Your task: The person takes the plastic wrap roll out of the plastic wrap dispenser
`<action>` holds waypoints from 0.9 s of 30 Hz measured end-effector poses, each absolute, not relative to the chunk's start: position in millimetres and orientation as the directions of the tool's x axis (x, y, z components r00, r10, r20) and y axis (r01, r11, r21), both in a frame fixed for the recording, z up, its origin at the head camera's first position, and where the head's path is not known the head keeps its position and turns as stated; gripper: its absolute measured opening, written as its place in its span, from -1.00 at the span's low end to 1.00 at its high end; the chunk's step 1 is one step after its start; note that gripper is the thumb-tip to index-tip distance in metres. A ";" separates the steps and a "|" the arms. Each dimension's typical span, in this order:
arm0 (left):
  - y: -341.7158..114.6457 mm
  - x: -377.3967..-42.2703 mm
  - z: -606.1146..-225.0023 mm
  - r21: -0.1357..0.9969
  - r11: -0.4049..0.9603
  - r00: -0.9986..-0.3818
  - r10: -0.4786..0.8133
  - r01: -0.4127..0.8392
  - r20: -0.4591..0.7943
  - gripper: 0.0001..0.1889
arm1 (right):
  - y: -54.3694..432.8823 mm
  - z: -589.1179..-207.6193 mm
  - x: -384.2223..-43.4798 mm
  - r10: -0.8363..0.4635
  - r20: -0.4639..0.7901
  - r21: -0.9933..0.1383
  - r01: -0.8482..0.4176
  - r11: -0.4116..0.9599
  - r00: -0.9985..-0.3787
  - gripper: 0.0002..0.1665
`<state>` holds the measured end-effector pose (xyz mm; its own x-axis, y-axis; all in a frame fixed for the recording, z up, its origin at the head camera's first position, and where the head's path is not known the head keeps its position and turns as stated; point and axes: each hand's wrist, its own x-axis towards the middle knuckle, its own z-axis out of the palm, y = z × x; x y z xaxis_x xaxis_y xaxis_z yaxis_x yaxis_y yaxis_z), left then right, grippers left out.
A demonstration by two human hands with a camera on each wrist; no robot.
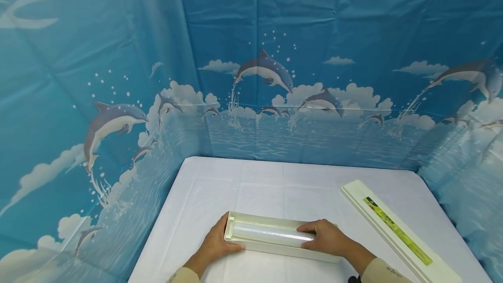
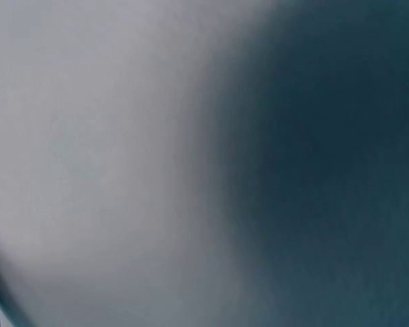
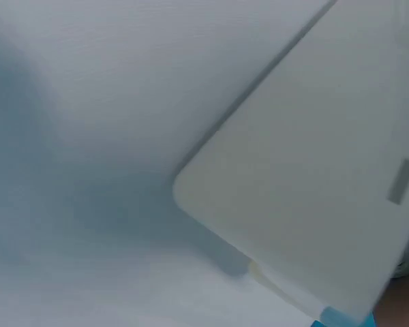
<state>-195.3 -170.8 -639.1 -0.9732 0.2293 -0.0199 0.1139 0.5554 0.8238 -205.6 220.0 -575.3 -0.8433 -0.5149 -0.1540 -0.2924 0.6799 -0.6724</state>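
Note:
An off-white, long plastic dispenser box (image 1: 287, 252) lies without its lid, and a roll of cling film (image 1: 267, 232) rests inside. At the box's left end my left hand (image 1: 216, 239) grips it, thumb along the front wall and fingers round the end. My right hand (image 1: 328, 239) pinches the roll near its right end, thumb in front and fingers behind, hiding that end. In the right wrist view a smooth wall of the dispenser box (image 3: 300, 163) fills much of the picture. The left wrist view is a blur of pale and dark blue areas.
A long off-white lid (image 1: 401, 226) with a yellow-green label lies slanted on the right of the white-covered table (image 1: 259, 178). Blue dolphin-print sheeting (image 1: 255, 139) surrounds the table at the back and sides. A small black object (image 1: 353, 279) shows by my right sleeve.

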 end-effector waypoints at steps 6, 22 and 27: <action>-171.3 -195.3 -639.6 0.827 0.549 -0.974 0.228 0.121 -0.008 0.31 | 218.2 -559.6 -205.9 -0.510 -0.162 -0.680 -0.279 0.678 -0.845 -0.37; -167.4 -193.7 -635.6 0.819 0.563 -0.972 0.234 0.110 -0.030 0.29 | 226.6 -520.3 -197.9 -0.506 -0.125 -0.691 -0.291 0.661 -0.853 -0.44; -167.7 -193.5 -636.0 0.812 0.574 -0.973 0.227 0.104 -0.036 0.30 | 235.5 -508.5 -195.1 -0.513 -0.121 -0.728 -0.276 0.628 -0.849 -0.45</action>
<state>-193.5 -167.7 -636.0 -0.9732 0.2272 -0.0364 0.1037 0.5742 0.8121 -195.1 235.5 -508.5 -0.8495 -0.5135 -0.1213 -0.2755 0.6278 -0.7280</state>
